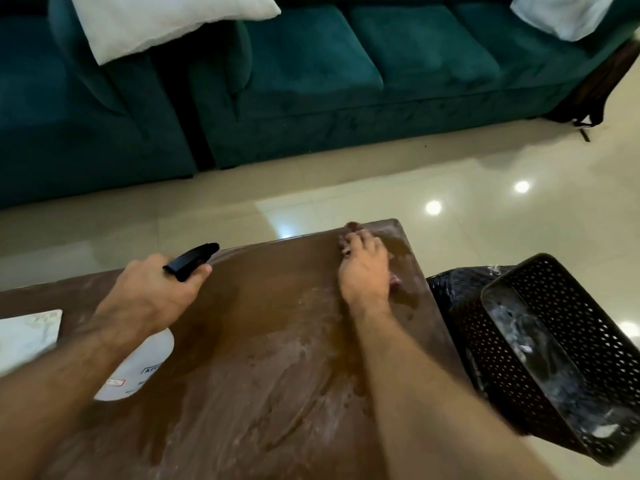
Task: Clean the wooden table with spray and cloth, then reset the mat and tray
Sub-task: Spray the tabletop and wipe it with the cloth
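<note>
My left hand (157,289) grips the black trigger head of a white spray bottle (138,368), held over the left half of the wooden table (263,358). The bottle's body hangs below my wrist, its label partly showing. My right hand (365,268) presses flat on a dark reddish cloth (394,280) near the table's far right corner; the cloth is mostly hidden under the palm and fingers. The tabletop is streaked with wet and whitish smears. A pale mat (27,336) lies at the table's left edge.
A black perforated plastic tray (568,351) with a black bag beside it stands tilted off the table's right edge. A teal sofa (311,81) with white pillows runs along the far side, across glossy cream floor tiles (346,195).
</note>
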